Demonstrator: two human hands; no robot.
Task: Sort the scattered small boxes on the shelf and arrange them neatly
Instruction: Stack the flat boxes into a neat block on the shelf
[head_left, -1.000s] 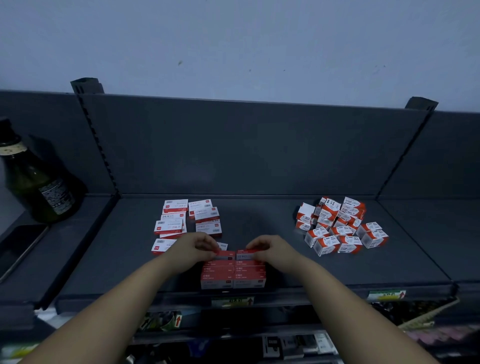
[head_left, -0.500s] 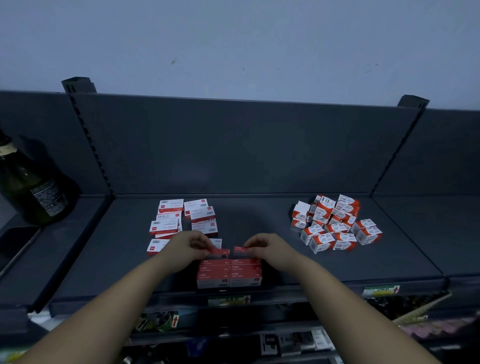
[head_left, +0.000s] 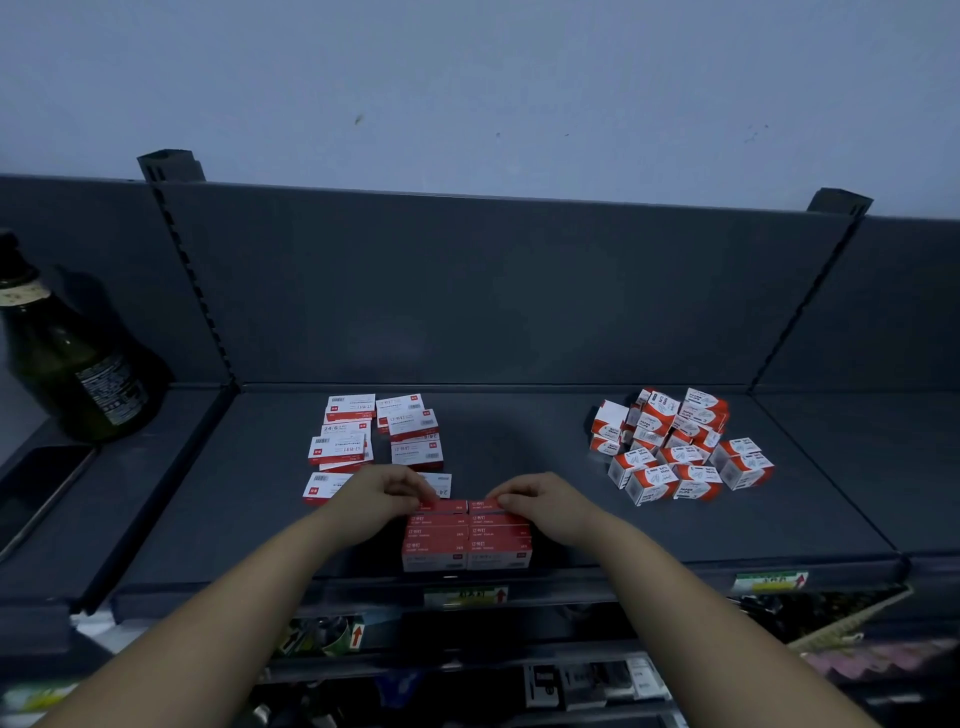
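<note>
head view: pale wall (head_left: 467, 78) across the top, dark back panel (head_left: 493, 291) below it, then the dark shelf (head_left: 519, 431) running across the middle. tall dark green bottle (head_left: 78, 374) standing on the neighbouring section at far left. lower shelf (head_left: 571, 680) under the front edge, crowded with goods too dim to make out.

on the shelf, three groups of small boxes. at right, well apart from the rest, a loose heap of cube boxes (head_left: 680, 447), white and red, tumbled at all angles, some piled on others. at left rear, flat white-topped boxes (head_left: 379, 434), roughly in two columns, several overlapping and askew, two of them partly hidden behind the left hand. at centre front, right by the shelf's front edge, a tidy red block (head_left: 467, 543): two columns of red boxes side by side, packed touching, edges lined up.

bare forearms reaching in from the bottom corners. left hand (head_left: 382, 491) at the block's rear left corner, fingers curled, tips pinching the rear left box (head_left: 441, 505). right hand (head_left: 540, 501) mirrored at the rear right corner, fingers curled, pinching the rear right box (head_left: 485, 504). both pinched boxes meeting end to end at the block's centre line.

yellow-green price tag (head_left: 465, 596) on the front rail just under the block.
</note>
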